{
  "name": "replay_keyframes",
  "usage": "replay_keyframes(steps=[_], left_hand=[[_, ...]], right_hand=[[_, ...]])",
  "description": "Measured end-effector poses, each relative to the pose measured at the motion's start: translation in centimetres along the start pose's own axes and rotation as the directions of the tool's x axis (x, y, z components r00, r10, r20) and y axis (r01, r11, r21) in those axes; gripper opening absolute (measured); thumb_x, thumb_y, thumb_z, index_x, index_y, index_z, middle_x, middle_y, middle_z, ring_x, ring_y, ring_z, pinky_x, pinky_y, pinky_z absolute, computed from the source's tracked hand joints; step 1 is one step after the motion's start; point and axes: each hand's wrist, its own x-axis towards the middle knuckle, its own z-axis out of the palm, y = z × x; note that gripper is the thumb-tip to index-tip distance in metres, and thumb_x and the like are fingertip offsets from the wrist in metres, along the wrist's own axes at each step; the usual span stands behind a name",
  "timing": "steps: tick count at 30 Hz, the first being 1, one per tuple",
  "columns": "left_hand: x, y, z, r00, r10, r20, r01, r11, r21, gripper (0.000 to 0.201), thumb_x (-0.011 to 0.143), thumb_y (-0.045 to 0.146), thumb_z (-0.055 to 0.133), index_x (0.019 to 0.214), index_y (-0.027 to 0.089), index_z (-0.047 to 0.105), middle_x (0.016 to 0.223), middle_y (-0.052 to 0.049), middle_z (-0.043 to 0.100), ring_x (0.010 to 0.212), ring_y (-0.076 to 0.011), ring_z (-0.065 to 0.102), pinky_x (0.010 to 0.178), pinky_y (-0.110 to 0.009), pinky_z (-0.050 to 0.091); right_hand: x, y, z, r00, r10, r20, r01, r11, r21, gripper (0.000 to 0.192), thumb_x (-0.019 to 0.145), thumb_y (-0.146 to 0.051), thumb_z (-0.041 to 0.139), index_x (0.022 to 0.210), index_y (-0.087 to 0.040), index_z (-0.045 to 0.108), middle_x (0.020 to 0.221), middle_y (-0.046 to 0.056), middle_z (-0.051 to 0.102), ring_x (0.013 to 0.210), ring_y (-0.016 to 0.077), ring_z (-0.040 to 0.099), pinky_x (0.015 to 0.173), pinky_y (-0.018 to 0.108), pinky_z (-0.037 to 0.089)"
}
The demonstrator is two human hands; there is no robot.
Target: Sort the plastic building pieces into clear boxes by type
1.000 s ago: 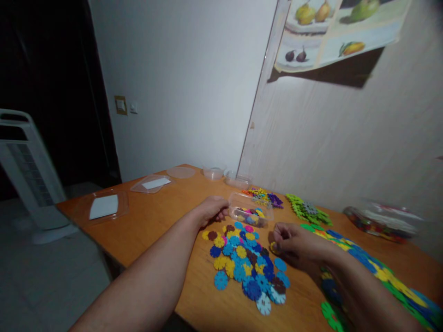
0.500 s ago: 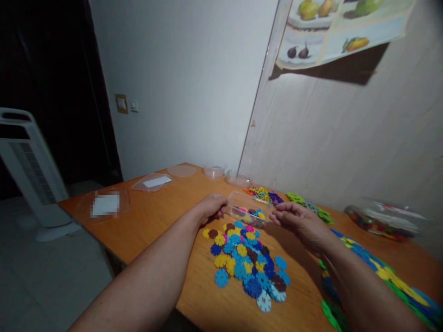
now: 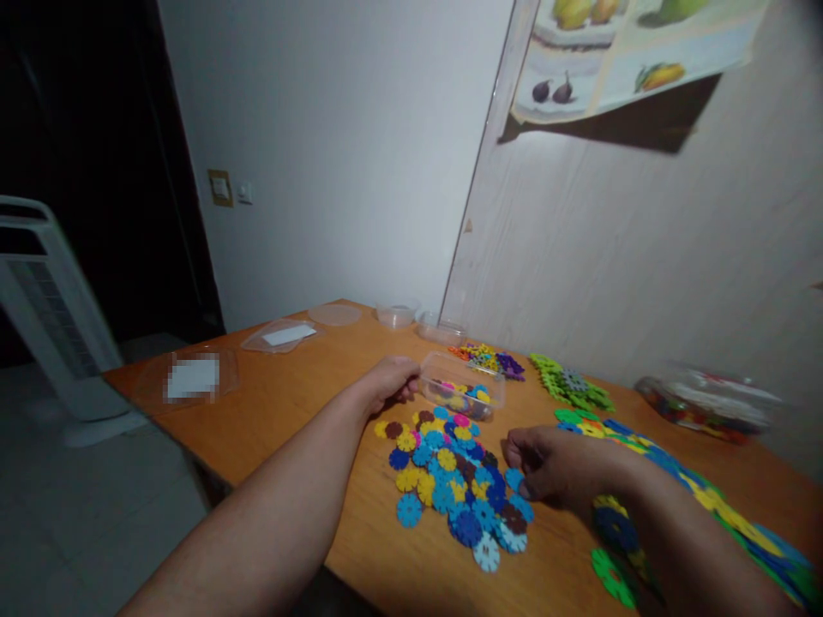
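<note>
Small clear box (image 3: 461, 388) partly filled with plastic flower discs, gripped at its near end by the left hand (image 3: 389, 384), fingers curled round the rim. Most discs (image 3: 450, 480) not yet in, spread on the desk (image 3: 302, 403) just below that hand and left of the right hand (image 3: 553, 467). Right hand palm down, fingers bent, tips touching discs at the heap's edge; hard to tell whether any is pinched. Both forearms stretched forward over the desk.

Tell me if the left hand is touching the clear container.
Touching. The head view shows the left hand with fingers against the end of the clear container.
</note>
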Motion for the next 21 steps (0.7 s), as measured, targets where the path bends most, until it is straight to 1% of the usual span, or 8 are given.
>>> replay_keyframes(steps=[2, 4, 8, 10, 13, 16, 18, 21], left_hand=[[0.05, -0.04, -0.02, 1.0, -0.004, 0.006, 0.004, 1.0, -0.008, 0.013, 0.07, 0.022, 0.05, 0.059, 0.015, 0.052, 0.052, -0.001, 0.055, 0.039, -0.0064, 0.043, 0.039, -0.019, 0.028], [0.13, -0.1, -0.03, 1.0, -0.007, 0.007, 0.007, 1.0, -0.013, 0.012, 0.07, 0.022, 0.05, 0.06, 0.015, 0.053, 0.053, -0.001, 0.055, 0.039, -0.0064, 0.044, 0.039, -0.019, 0.029], [0.21, -0.14, -0.04, 1.0, -0.015, -0.002, 0.015, 1.0, -0.017, 0.011, 0.07, 0.022, 0.05, 0.062, 0.015, 0.053, 0.054, -0.001, 0.057, 0.04, -0.0062, 0.044, 0.039, -0.019, 0.029], [0.19, -0.1, -0.03, 1.0, -0.019, -0.003, 0.018, 1.0, -0.023, 0.011, 0.07, 0.022, 0.05, 0.062, 0.015, 0.053, 0.054, -0.001, 0.056, 0.04, -0.0061, 0.043, 0.039, -0.019, 0.028], [0.15, -0.02, -0.02, 0.999, -0.031, -0.009, 0.03, 0.999, -0.032, 0.011, 0.07, 0.022, 0.05, 0.061, 0.015, 0.053, 0.054, -0.001, 0.056, 0.04, -0.0058, 0.042, 0.039, -0.019, 0.028], [0.16, -0.02, 0.0, 0.999, -0.045, -0.018, 0.044, 0.997, -0.058, 0.01, 0.07, 0.021, 0.051, 0.062, 0.015, 0.053, 0.053, 0.0, 0.055, 0.04, -0.0059, 0.043, 0.039, -0.019, 0.028], [0.2, -0.06, 0.0, 0.999, -0.044, -0.027, 0.042, 0.997, -0.071, 0.01, 0.07, 0.021, 0.051, 0.063, 0.015, 0.053, 0.053, 0.0, 0.055, 0.041, -0.0063, 0.043, 0.039, -0.019, 0.028], [0.26, -0.08, 0.0, 0.998, -0.049, -0.042, 0.045, 0.996, -0.077, 0.01, 0.071, 0.02, 0.05, 0.062, 0.015, 0.053, 0.052, -0.001, 0.054, 0.041, -0.0067, 0.044, 0.04, -0.019, 0.029]], right_hand=[[0.11, -0.2, 0.08, 1.0, -0.021, -0.012, 0.021, 1.0, -0.002, 0.024, 0.062, -0.016, 0.067, 0.08, -0.022, 0.052, 0.066, -0.006, 0.054, 0.052, 0.0089, 0.048, 0.042, 0.017, 0.033], [0.16, -0.34, 0.07, 0.999, -0.045, -0.025, 0.046, 0.998, 0.037, 0.022, 0.063, -0.018, 0.068, 0.078, -0.021, 0.051, 0.064, -0.006, 0.053, 0.051, 0.0083, 0.046, 0.042, 0.017, 0.033], [0.5, -0.21, 0.0, 0.999, -0.05, -0.001, 0.048, 0.966, 0.253, 0.019, 0.073, -0.032, 0.065, 0.077, -0.02, 0.051, 0.058, -0.006, 0.05, 0.046, 0.008, 0.044, 0.042, 0.019, 0.035], [0.74, -0.05, -0.11, 0.997, -0.061, -0.038, 0.069, 0.954, 0.292, 0.021, 0.076, -0.038, 0.064, 0.077, -0.019, 0.054, 0.056, -0.005, 0.052, 0.044, 0.0079, 0.044, 0.041, 0.019, 0.034], [0.89, 0.03, -0.4, 0.988, -0.106, -0.112, 0.136, 0.945, 0.298, 0.024, 0.079, -0.039, 0.061, 0.071, -0.017, 0.055, 0.056, -0.003, 0.054, 0.044, 0.0076, 0.044, 0.041, 0.019, 0.032], [0.71, -0.08, -0.58, 0.986, -0.137, -0.096, 0.161, 0.935, 0.316, 0.023, 0.079, -0.037, 0.061, 0.069, -0.017, 0.054, 0.055, -0.002, 0.053, 0.046, 0.0078, 0.044, 0.042, 0.019, 0.032], [0.57, -0.13, -0.48, 0.992, -0.117, -0.056, 0.128, 0.951, 0.282, 0.018, 0.074, -0.033, 0.066, 0.075, -0.017, 0.056, 0.06, -0.003, 0.055, 0.049, 0.0082, 0.046, 0.044, 0.018, 0.034], [0.64, -0.08, -0.06, 0.999, -0.046, -0.029, 0.05, 0.986, 0.16, 0.022, 0.066, -0.025, 0.071, 0.082, -0.02, 0.056, 0.065, -0.005, 0.056, 0.052, 0.0083, 0.048, 0.044, 0.017, 0.035]])
